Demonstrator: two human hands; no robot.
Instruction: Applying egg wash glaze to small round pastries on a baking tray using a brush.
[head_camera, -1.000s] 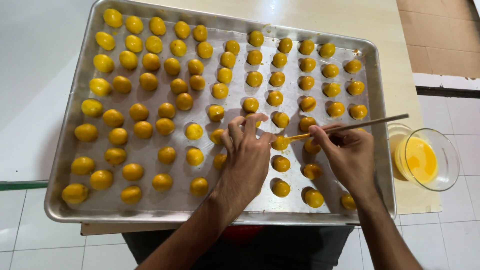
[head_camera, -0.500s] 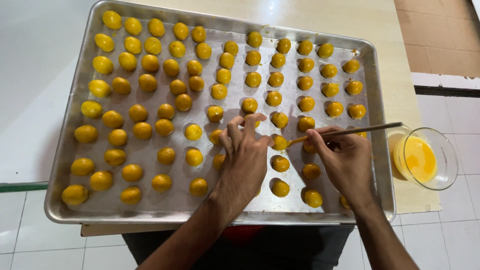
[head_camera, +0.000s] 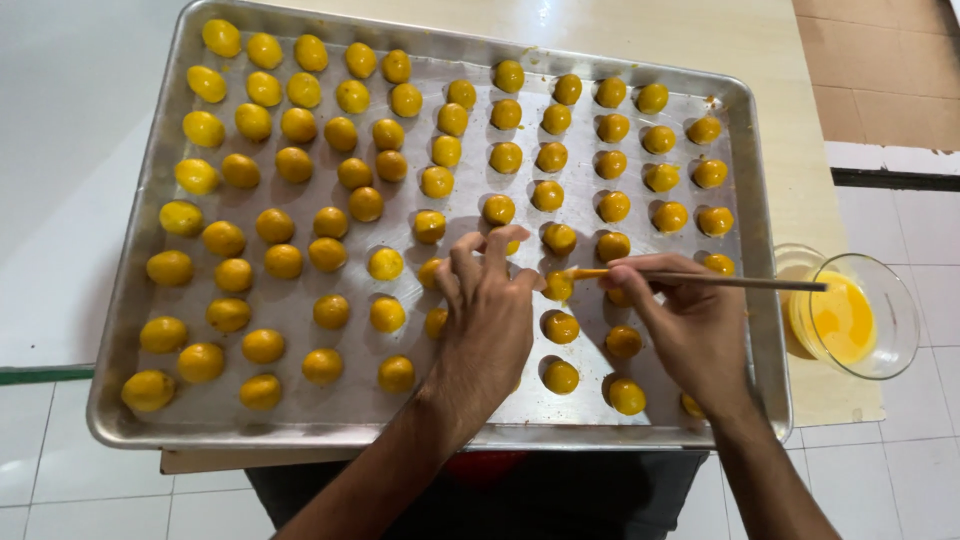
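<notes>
— What's the setting?
— A pale wooden table (head_camera: 700, 40) over white floor tiles (head_camera: 900, 480), bearing a metal tray (head_camera: 130, 300).
— The hands?
— The right hand (head_camera: 690, 330) pinches a thin brush (head_camera: 700, 280) onto a yellow dough ball (head_camera: 557, 287) mid-tray; the left hand (head_camera: 490, 320) rests loosely curled, empty, beside it. A glass bowl (head_camera: 850, 315) of yolk sits right.

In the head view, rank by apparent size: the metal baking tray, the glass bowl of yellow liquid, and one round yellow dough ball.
1. Metal baking tray
2. Glass bowl of yellow liquid
3. Round yellow dough ball

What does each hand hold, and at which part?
Right hand holds a thin brush near its bristle end. Left hand steadies a yellow ball.
</notes>
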